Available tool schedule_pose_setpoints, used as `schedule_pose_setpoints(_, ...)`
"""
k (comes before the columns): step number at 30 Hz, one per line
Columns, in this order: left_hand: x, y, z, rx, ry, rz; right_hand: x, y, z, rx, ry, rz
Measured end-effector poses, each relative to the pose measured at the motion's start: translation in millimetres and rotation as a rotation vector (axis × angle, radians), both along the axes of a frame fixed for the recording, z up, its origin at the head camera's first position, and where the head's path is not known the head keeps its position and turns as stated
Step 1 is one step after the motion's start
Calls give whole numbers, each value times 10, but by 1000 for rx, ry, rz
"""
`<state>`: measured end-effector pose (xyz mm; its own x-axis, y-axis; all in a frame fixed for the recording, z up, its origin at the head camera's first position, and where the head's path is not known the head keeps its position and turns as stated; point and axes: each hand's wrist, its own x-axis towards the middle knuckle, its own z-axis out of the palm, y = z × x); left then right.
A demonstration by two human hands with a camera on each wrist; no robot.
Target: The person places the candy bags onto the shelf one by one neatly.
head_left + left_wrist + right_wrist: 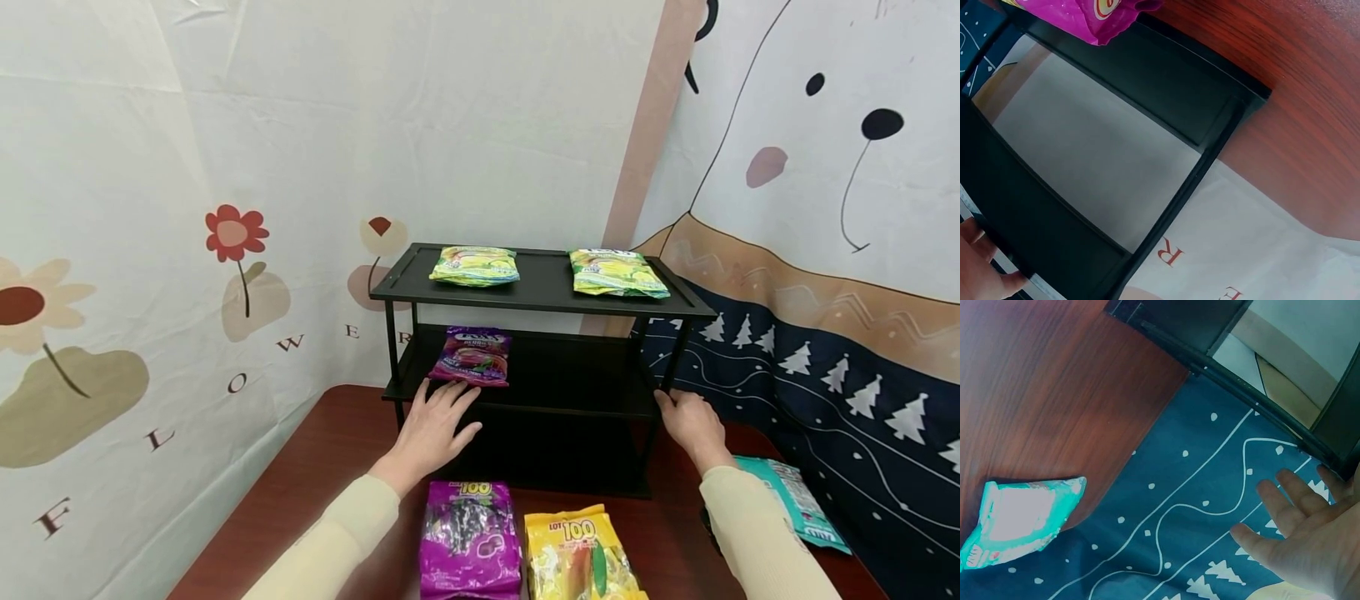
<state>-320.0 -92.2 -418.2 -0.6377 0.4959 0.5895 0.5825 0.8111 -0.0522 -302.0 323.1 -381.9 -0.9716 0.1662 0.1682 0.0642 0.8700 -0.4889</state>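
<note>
A black tiered shelf rack (540, 304) stands on the table. My left hand (433, 429) reaches to the front edge of its middle tier, fingers extended. Their tips are right by the lower edge of a dark purple candy bag (474, 357) lying there. In the left wrist view, part of that hand (985, 265) shows at a shelf's edge. My right hand (692, 425) is at the rack's front right post, thumb side against it. The right wrist view shows its fingers (1291, 515) spread and loosely bent, with the rack's frame (1254, 397) just above.
Two green-yellow candy bags (475, 266) lie apart on the top tier. In front of the rack are a purple LOT 100 bag (470, 542) and a yellow LOT 100 bag (581, 554). A teal bag (795, 500) lies at the table's right edge. Printed cloth (487, 125) hangs behind.
</note>
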Motion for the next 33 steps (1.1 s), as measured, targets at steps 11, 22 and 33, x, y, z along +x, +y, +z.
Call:
schedule_pose_setpoints(11, -18, -111, 15, 102, 103, 31, -1, 0, 17, 3, -8, -4)
schedule_pose_setpoints(22, -36, -335, 50, 231, 168, 98, 3, 10, 3, 3, -3, -3)
schedule_pose_setpoints(33, -90, -519, 99, 343, 271, 115, -13, 9, -15, 3, 21, -4)
